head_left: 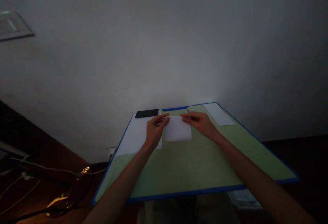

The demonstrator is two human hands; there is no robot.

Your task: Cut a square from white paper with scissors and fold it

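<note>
Between my two hands is a small white sheet of paper (178, 130), roughly square, above the pale green table top. My left hand (155, 128) pinches its upper left corner between thumb and fingers. At the upper right corner, my right hand (198, 121) grips the paper the same way. Beneath and beside my left hand lies a larger white sheet (133, 137). A black phone-like slab (146, 113) rests on that sheet's far end. Just beyond my right hand shows the tip of a thin dark object, too small to make out.
The green table (179, 169) has a blue rim and stands against a grey wall (164, 46). A white paper strip (219, 114) lies at its far right. White cables (61, 170) run at the lower left, near a shiny brown object (69, 196).
</note>
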